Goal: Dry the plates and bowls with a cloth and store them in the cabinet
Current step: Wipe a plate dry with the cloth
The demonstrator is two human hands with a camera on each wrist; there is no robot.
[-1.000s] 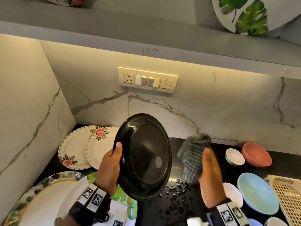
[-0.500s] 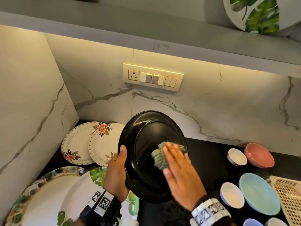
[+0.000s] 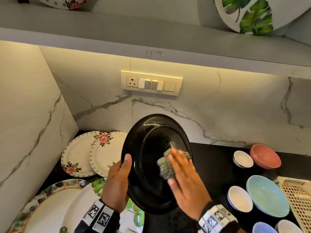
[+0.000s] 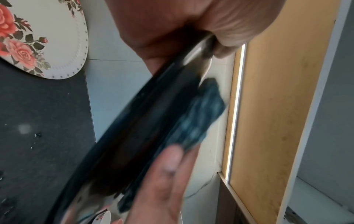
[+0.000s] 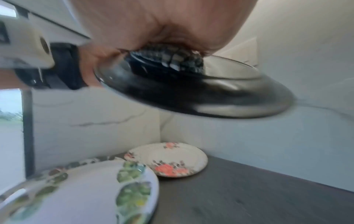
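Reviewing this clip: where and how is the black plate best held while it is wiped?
By its rim, from the left. The black plate is tilted up, face to the right hand pressing the cloth, so the left hand pinching the left rim leaves the face free.

The black plate [image 3: 151, 167] I am gripping in my left hand [image 3: 116, 185] is looking glossy and smooth, catching pale highlights. Under my right palm, the checked cloth [image 3: 165, 167] is showing a soft, woven, matt weave. Beneath my grip the dark countertop [image 3: 217, 167] is looking speckled and stone-like. Left of it, 2 rose-patterned plates [image 3: 79, 153] are gleaming like glazed ceramic. Behind, the wall [image 3: 235, 111] is showing smooth veined marble.
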